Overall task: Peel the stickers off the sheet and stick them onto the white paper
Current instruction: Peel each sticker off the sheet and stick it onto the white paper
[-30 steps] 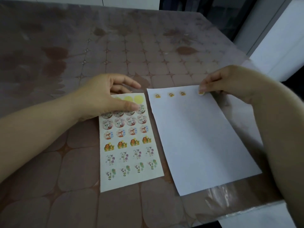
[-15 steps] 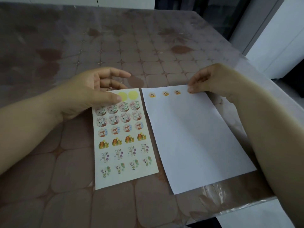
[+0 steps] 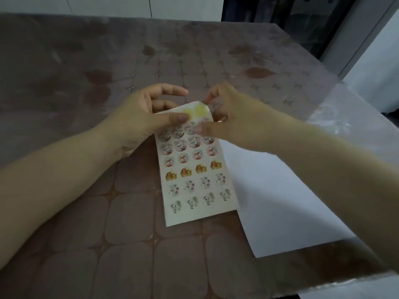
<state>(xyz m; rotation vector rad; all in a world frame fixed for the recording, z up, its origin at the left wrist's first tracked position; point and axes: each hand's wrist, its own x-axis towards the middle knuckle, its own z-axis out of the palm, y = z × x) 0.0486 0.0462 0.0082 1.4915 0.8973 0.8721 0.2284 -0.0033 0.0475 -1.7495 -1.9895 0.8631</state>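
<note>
Your left hand [image 3: 140, 120] pinches the thin, floppy sticker sheet [image 3: 195, 182] at its top edge; right hand [image 3: 226, 118] curls alongside, grip blurred, so catch each sticker's rim with a nail.

L hand [image 3: 138, 124] & R hand [image 3: 228, 121] bare; forearms [image 3: 54, 180] bare, unsleeved.

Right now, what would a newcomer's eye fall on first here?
Both hands meet at the far end of the colourful sticker sheet on the brown table: the left hand pinches its lifted top edge, the right hand is at its top corner, too blurred to judge. The white paper lies to its right, partly under the right arm.
</note>
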